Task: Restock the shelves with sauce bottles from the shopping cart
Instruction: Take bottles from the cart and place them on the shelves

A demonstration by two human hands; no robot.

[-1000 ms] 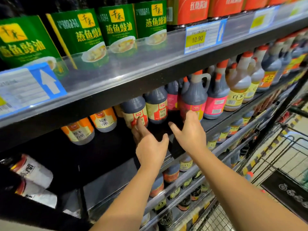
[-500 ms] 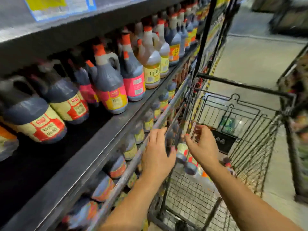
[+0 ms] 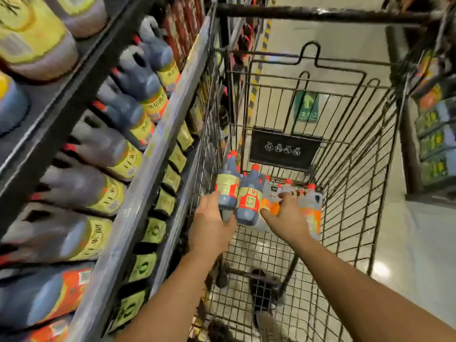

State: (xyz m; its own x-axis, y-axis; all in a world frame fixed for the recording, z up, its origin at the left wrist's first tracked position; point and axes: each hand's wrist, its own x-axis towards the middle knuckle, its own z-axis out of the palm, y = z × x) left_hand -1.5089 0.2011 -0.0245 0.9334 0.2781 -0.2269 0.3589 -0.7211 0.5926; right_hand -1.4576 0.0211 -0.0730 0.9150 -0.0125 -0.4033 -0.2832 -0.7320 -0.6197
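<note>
Black wire, thin and gridded, forms the deep shopping cart (image 3: 320,13) I am reaching down into. It sits just beside the grey metal shelves (image 3: 153,149), so the carry from basket to shelf is short. My left grip (image 3: 212,225) is wrapped round the base of a dark grey plastic sauce bottle with a red cap and a yellow-and-red label (image 3: 227,188), which leans neck-away close to the cart's left wall, at the edge of the cluster. My right grip (image 3: 286,218) is wide, fingers spread across the squat orange-labelled bottles (image 3: 312,213), its thumb side touching a taller dark bottle with a red label (image 3: 249,201). I judge it is choosing rather than holding. The other bottles stand packed together at the far end of the cart floor, which I think keeps them from toppling on the open mesh. They are smooth, shouldered and glossy, likely slippery, so a low hold on the body makes sense. On the shelves, handled dark jugs with yellow labels (image 3: 111,196) stand in blurred rows.
</note>
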